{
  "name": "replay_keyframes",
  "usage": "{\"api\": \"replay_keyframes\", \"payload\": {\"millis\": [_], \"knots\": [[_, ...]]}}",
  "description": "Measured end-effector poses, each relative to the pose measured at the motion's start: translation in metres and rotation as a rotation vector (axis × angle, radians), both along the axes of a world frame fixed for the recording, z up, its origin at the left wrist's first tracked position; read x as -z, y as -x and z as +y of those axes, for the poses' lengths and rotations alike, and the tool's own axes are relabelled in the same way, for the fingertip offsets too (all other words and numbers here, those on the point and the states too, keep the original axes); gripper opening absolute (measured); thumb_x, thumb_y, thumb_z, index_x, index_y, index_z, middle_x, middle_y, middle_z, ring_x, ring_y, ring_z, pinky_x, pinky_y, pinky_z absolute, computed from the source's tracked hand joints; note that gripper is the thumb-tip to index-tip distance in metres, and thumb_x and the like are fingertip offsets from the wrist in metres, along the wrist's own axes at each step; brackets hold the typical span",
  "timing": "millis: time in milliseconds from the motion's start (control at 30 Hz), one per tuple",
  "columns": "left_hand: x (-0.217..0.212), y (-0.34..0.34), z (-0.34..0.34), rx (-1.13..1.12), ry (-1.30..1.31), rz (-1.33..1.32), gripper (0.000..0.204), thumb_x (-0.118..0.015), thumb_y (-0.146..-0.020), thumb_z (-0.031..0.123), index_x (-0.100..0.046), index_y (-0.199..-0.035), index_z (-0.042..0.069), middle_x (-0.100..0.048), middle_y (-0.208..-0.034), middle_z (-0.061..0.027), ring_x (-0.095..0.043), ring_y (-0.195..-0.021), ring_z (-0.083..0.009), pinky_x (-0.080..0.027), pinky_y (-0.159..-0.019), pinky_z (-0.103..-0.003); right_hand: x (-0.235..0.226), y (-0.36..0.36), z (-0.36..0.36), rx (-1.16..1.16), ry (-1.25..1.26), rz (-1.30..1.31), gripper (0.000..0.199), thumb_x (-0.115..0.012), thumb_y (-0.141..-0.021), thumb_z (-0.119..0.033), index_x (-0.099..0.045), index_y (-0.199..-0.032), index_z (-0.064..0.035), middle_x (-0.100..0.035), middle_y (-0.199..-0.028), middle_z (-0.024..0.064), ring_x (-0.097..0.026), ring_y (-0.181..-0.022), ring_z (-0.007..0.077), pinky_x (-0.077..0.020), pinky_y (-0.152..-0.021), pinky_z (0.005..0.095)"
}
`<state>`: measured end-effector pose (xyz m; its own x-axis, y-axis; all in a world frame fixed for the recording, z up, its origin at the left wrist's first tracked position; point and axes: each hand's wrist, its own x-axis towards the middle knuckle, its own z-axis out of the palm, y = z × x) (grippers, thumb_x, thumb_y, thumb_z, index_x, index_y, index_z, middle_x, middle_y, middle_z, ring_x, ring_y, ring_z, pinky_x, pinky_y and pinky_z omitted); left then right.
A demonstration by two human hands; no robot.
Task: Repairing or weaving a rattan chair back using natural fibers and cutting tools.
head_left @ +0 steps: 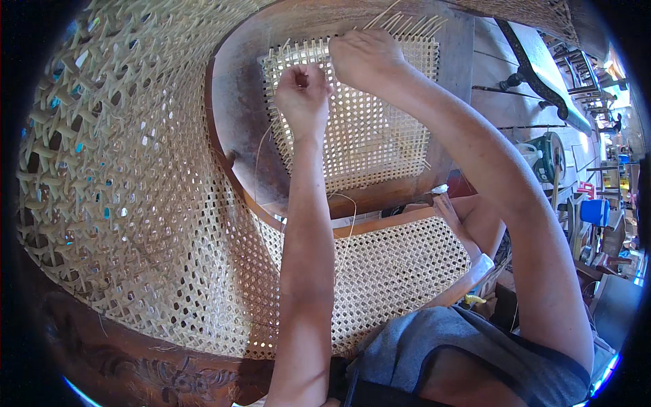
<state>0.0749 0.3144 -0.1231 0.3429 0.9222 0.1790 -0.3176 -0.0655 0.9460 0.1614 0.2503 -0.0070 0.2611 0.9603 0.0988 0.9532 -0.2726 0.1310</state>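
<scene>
A panel of woven cane (369, 139) stretches over an opening in a dark wooden frame (237, 88), with cane ends poking up along its edges. My left hand (302, 91) is over the panel's far left part, its fingers curled toward the thumb. What they pinch, if anything, does not show. Farther off, my right hand (363, 57) is closed at the panel's far edge, its fingertips hidden behind the hand. Several loose cane strands (417, 27) stick out beyond that edge, beside my right hand. A thin loose strand (261, 152) curves along the panel's left side.
A large curved cane-woven surface (156, 197) rises on the left, above a carved wooden rail (163, 373). Close to me is another cane panel (400, 264). On the right are a dark curved furniture piece (532, 74), a green container (548, 156) and a blue bucket (595, 211).
</scene>
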Motion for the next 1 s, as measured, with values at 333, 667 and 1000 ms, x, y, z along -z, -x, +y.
{"api": "replay_keyframes", "payload": {"millis": [333,667,1000], "knots": [[0.006,-0.004,-0.004,-0.098,-0.223,0.16,0.012,-0.067,-0.087,0.009,-0.07,-0.092,-0.001,-0.066,-0.068,-0.0001,-0.054,-0.058,-0.0028,-0.042,-0.053,-0.02,-0.001,-0.019,0.008,0.136,0.079,0.016,0.034,-0.058,-0.087,-0.033,-0.072,-0.099,-0.005,-0.071,-0.102,0.0135,-0.068,-0.099,0.0302,-0.0534,-0.084,0.044],[-0.028,-0.011,-0.01,0.072,-0.105,0.151,0.018,-0.069,-0.088,0.018,-0.066,-0.096,0.003,-0.06,-0.064,0.0002,-0.054,-0.052,-0.0055,-0.041,-0.046,-0.021,-0.016,-0.051,-0.027,0.149,-0.142,-0.059,0.056,-0.043,-0.094,-0.06,-0.073,-0.09,-0.0127,-0.07,-0.086,0.0145,-0.067,-0.092,0.0339,-0.0514,-0.085,0.0467],[-0.007,-0.007,0.005,0.219,0.156,-0.123,0.023,-0.064,-0.094,0.017,-0.06,-0.085,-0.003,-0.062,-0.072,-0.0063,-0.066,-0.062,-0.0158,-0.055,-0.05,-0.023,-0.02,-0.024,-0.004,0.078,0.218,-0.007,0.023,-0.055,-0.083,-0.013,-0.072,-0.096,-0.0045,-0.071,-0.1,0.0154,-0.068,-0.099,0.0286,-0.0532,-0.085,0.0424]]}}
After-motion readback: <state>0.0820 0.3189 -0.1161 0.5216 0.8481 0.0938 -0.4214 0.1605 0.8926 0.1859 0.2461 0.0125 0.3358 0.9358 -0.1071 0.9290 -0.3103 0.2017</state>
